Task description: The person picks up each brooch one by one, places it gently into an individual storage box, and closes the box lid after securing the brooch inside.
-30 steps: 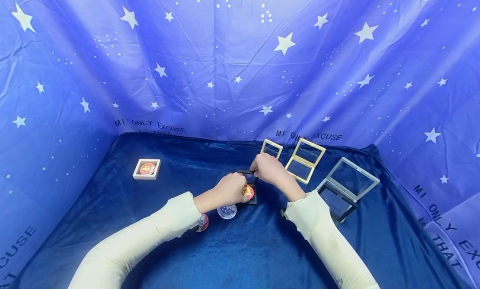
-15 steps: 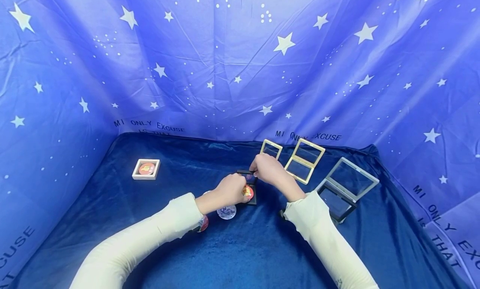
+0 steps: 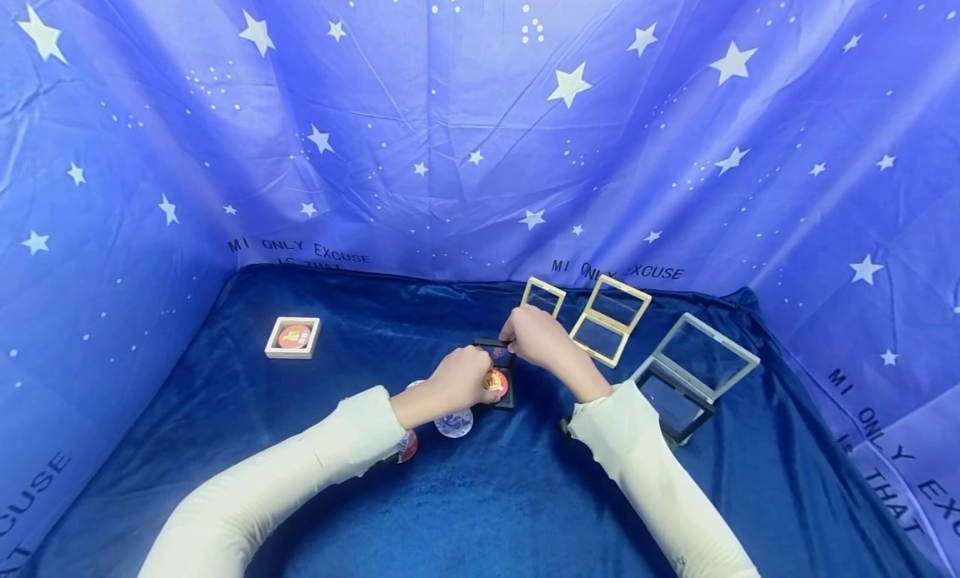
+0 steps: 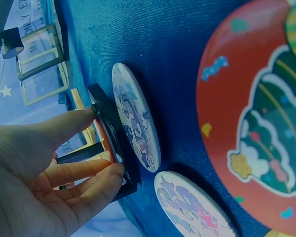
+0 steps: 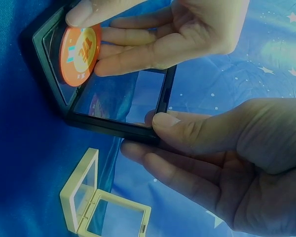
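Observation:
My left hand [image 3: 457,376] pinches a round orange-red button badge [image 5: 79,57] with a yellow centre, thumb on one side and fingertips on the other. The badge is tilted at the lower half of a hinged black display frame [image 5: 108,128], which stands open with a clear window in its raised half. At that half's far corner, my right hand [image 3: 543,338] grips the rim between thumb and fingers. Close by my left hand lie two pale badges with blue-purple prints, one [image 4: 133,116] nearer the frame than the other [image 4: 192,207], and a red Christmas-tree badge [image 4: 251,108].
A white frame [image 3: 292,355] holding a red badge lies at the left. Beyond my right hand stand a small cream frame [image 3: 543,284] and a larger cream frame [image 3: 606,322], both open. A grey-rimmed frame [image 3: 682,381] overlaps a black one at the right. Starry curtains [image 3: 427,103] enclose the table.
Both hands keep nearly the same pose. My left forearm has shifted very slightly, and a sliver of a pale badge now shows beyond the left wrist.

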Tool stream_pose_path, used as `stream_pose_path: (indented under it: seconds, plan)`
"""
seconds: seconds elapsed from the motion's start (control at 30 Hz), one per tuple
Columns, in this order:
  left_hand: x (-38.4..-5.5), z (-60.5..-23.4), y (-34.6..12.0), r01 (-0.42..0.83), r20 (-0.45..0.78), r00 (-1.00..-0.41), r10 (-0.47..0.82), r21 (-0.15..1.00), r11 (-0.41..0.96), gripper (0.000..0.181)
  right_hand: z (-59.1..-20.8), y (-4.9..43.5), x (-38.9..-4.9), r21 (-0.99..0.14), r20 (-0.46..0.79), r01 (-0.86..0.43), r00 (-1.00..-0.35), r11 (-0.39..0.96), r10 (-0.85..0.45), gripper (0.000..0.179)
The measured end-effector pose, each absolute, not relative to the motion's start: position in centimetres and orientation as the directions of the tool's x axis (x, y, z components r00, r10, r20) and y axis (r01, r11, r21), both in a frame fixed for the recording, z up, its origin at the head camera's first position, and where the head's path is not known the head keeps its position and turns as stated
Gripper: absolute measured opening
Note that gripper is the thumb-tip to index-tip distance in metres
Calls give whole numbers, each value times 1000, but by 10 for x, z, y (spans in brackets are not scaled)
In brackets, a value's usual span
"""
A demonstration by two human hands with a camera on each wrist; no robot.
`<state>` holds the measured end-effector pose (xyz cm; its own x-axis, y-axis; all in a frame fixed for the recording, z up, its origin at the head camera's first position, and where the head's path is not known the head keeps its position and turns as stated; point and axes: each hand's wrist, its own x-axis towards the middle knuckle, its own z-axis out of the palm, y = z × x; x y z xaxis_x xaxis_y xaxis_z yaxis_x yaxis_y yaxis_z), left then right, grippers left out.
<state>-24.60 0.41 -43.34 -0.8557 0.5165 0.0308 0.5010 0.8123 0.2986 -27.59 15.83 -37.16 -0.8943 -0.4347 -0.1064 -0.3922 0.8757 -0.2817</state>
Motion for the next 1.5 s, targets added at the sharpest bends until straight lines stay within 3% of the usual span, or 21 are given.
stream_pose_path:
  seconds: [0.33, 0.63, 0.97, 1.17, 1.33, 1.5]
  plan:
    - [-244, -435, 3, 501, 53, -856, 514, 327, 801, 39, -371, 159, -276, -282, -104, -401, -890, 871, -444, 15]
    - [-241, -422, 0, 529, 180, -847, 500, 384, 757, 47, -370, 161, -280, -299, -122, -413, -877, 860, -464, 14]
    - [-249, -393, -11, 492, 333, -866, 372, 442, 750, 16, -371, 170, -287, -361, -146, -374, -882, 854, -448, 24]
    - [-258, -392, -19, 368, 234, -929, 286, 533, 762, 23, -373, 179, -290, -460, -201, -299, -882, 836, -426, 50]
    - [-264, -397, -24, 254, 96, -964, 249, 611, 750, 37, -379, 186, -293, -520, -250, -242, -874, 819, -417, 46]
    - [-268, -402, -26, 177, 0, -973, 233, 649, 740, 41, -387, 190, -296, -586, -314, -156, -861, 796, -400, 44]
